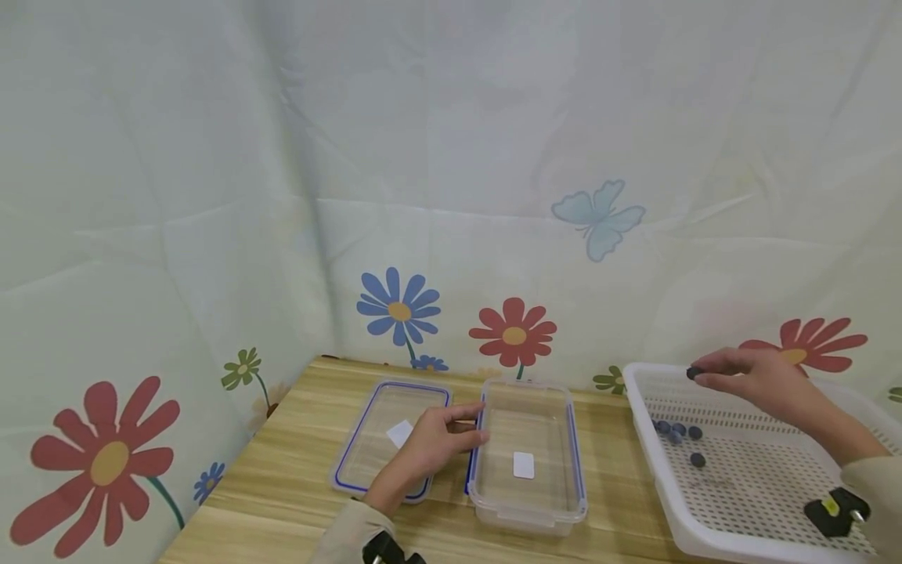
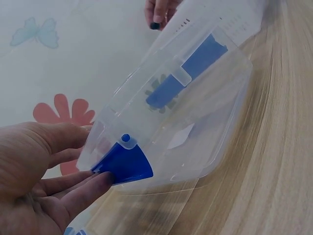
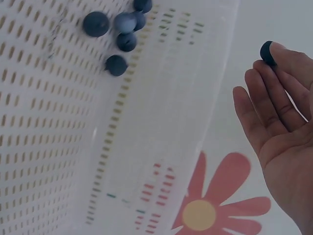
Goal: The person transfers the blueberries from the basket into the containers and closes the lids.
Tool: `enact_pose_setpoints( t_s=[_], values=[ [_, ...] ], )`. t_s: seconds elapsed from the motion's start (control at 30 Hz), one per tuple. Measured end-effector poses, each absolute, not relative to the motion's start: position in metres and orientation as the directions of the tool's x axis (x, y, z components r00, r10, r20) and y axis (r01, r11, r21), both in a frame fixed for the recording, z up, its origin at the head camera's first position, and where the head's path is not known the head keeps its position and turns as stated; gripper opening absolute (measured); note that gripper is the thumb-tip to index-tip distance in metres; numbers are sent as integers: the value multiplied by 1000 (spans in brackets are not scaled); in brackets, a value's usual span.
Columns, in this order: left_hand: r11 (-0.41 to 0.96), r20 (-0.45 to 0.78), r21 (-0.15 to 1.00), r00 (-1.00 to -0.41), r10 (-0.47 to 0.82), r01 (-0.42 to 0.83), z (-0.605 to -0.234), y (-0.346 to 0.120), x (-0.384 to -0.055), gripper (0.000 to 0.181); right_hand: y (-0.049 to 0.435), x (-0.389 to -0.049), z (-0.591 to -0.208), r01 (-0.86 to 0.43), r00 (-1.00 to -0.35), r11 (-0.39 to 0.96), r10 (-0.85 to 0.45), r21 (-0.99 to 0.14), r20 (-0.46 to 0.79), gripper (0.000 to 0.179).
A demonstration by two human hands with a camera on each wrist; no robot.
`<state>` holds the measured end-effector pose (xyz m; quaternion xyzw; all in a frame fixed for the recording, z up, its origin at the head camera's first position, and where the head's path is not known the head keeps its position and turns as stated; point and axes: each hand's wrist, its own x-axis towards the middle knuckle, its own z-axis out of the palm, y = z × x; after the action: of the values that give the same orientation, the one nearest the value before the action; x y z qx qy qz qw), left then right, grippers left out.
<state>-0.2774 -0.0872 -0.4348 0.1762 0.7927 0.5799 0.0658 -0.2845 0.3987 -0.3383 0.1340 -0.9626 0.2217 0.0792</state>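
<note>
My right hand [image 1: 768, 384] pinches a dark blueberry [image 3: 267, 53] between thumb and fingertip, raised at the far side of a white perforated basket [image 1: 665, 489]. In the right wrist view the other fingers spread loosely below it. Several more blueberries [image 3: 96, 24] lie on the basket's floor. My left hand [image 1: 433, 442] holds the left side of a clear plastic container [image 1: 524, 513]. Its fingertips are at the rim and on a blue side latch [image 2: 128, 164]. No berries show inside the container, where a white label [image 1: 524, 465] is visible.
A clear lid [image 1: 366, 439] with a blue seal lies flat left of the container, partly behind my left hand. All stand on a wood-grain table [image 1: 282, 462]. A pale curtain [image 1: 451, 157] printed with flowers and a butterfly hangs directly behind.
</note>
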Motion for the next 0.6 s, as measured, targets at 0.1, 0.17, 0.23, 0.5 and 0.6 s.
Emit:
enact_pose_setpoints(
  t_s=[0.1,0.17,0.23,0.5,0.6],
  values=[
    [264,96,944,-931,351,197,-436,-87,-277,52,391,-284,-332,-303,-946,861,-221,-408,236,37],
    [259,94,946,-932,350,193,-436,-86,-277,52,386,-282,-329,-304,-945,854,-216,-423,244,38],
    [257,94,947,-933,348,192,-436,-86,-277,52,380,-280,-326,-299,-947,847,-208,-440,243,39],
    [254,92,949,-931,353,190,-436,-85,-276,50,357,-269,-315,-323,-938,811,-207,-487,277,36],
    [254,98,947,-931,350,196,-435,-86,-276,51,349,-264,-312,-347,-930,787,-217,-511,297,35]
  ],
)
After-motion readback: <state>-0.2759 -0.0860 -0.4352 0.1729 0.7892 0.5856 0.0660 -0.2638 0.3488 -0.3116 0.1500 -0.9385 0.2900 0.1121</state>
